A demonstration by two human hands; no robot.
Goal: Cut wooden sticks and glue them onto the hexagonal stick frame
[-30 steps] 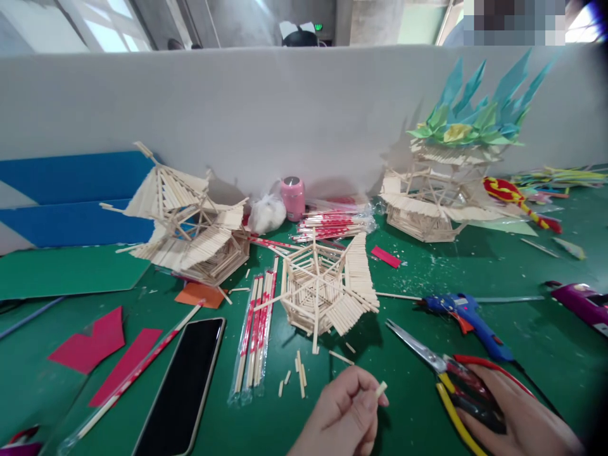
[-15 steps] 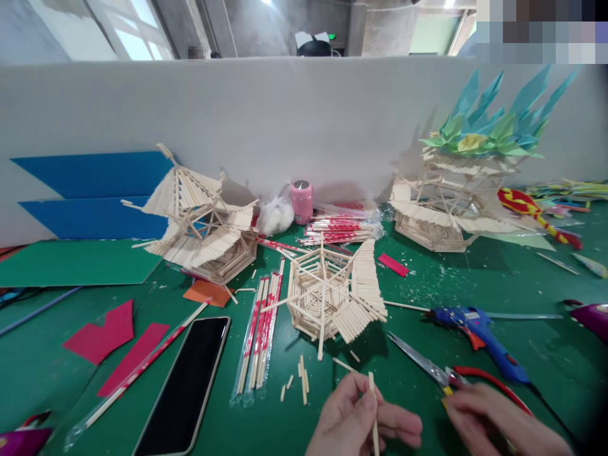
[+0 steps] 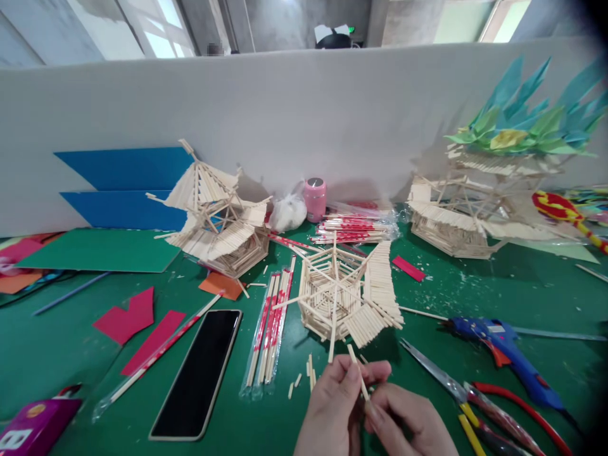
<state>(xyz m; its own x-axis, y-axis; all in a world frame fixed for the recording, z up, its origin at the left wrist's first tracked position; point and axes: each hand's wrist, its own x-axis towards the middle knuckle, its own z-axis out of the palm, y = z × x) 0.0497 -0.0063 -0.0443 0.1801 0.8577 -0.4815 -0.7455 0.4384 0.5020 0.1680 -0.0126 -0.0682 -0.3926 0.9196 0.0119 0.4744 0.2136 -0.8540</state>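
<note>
Between my left hand (image 3: 330, 402) and my right hand (image 3: 408, 418) is a short wooden chopstick piece (image 3: 359, 372), tilted with its upper end to the left. My left thumb and fingers pinch its middle. At its lower end, my right thumb and fingertips are closed on it too. Just beyond my hands stands a wooden-stick model (image 3: 335, 288), a many-sided frame with spokes and two roof panels of sticks laid side by side on its right. Several short stick offcuts (image 3: 310, 370) lie left of my hands, partly hidden by the left one.
To the right lie hand tools with red and yellow handles (image 3: 468, 411) and a blue glue gun (image 3: 503, 348). A phone (image 3: 197, 373) and packaged chopsticks (image 3: 270, 329) are at left. Behind stand two larger stick models (image 3: 223, 240) (image 3: 446, 221) and a pink jar (image 3: 315, 201).
My right hand has moved left from the tool handles to the stick piece. My left hand has stayed pinched on the stick. The view has shifted, so things sit farther right.
</note>
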